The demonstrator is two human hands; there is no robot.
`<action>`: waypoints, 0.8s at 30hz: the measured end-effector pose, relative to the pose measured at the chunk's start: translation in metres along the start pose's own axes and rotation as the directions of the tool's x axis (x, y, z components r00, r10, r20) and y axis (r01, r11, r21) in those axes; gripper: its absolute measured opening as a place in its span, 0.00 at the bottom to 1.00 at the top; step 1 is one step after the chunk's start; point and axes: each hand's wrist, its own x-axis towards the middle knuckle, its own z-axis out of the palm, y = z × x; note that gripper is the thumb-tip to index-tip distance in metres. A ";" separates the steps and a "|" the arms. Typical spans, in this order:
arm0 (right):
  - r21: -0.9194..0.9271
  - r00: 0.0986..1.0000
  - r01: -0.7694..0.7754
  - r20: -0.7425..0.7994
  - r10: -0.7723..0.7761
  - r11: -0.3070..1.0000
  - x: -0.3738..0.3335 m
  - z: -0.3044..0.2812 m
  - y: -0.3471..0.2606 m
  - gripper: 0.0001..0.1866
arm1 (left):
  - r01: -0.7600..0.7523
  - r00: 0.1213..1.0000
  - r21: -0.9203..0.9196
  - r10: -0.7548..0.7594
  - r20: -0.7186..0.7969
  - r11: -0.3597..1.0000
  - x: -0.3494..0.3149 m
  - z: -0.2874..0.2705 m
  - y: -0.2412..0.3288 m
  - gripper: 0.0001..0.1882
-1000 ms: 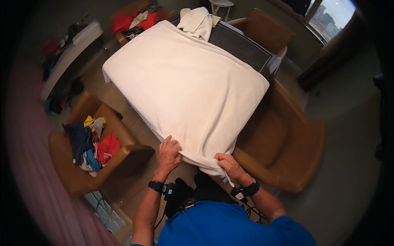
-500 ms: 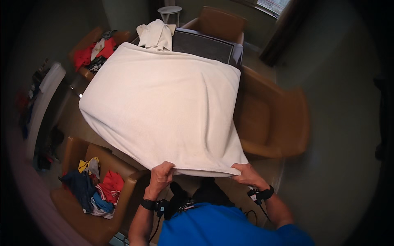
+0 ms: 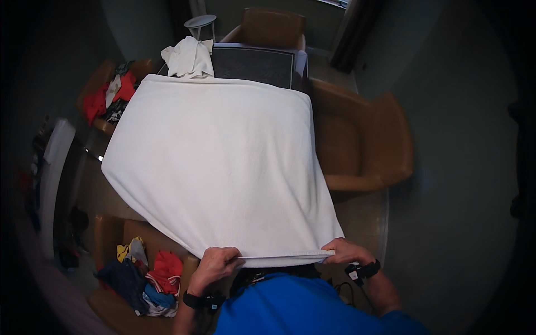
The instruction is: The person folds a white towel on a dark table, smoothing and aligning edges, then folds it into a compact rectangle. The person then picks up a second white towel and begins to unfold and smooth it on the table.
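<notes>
A large white towel-like cloth (image 3: pixel 218 162) lies spread over most of a dark table (image 3: pixel 254 67) and stretches off its near edge toward me. My left hand (image 3: pixel 215 264) is closed on the near left corner of the cloth. At the near right corner, my right hand (image 3: pixel 345 252) grips the same hem. Between the two hands the edge runs nearly straight. A second, bunched white cloth (image 3: pixel 190 58) rests on the far left part of the table.
Brown armchairs surround the table: one at right (image 3: pixel 363 139), one beyond the far end (image 3: pixel 272 28). Colourful clothes (image 3: pixel 148 279) fill the near-left chair; red and dark clothes (image 3: pixel 109 97) lie on the far-left one. A small white round stool (image 3: pixel 200 22) stands behind.
Both hands have drawn the near hem closer to my body. The cloth looks smoother, with the fold on its right side flattened. My view has shifted slightly.
</notes>
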 end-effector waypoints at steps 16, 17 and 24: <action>0.654 0.951 0.310 -0.208 -0.230 0.690 0.102 -0.266 -0.017 0.09 | -0.177 0.862 0.273 0.283 -0.421 0.946 0.291 -0.156 0.080 0.04; 0.689 0.939 0.343 -0.248 -0.238 0.638 0.108 -0.283 -0.016 0.08 | -0.158 0.861 0.285 0.273 -0.430 0.946 0.316 -0.163 0.079 0.04; 0.512 0.832 0.517 -0.490 -0.262 0.686 0.198 -0.420 0.018 0.11 | -0.118 0.843 0.254 0.232 -0.485 0.960 0.469 -0.169 0.053 0.03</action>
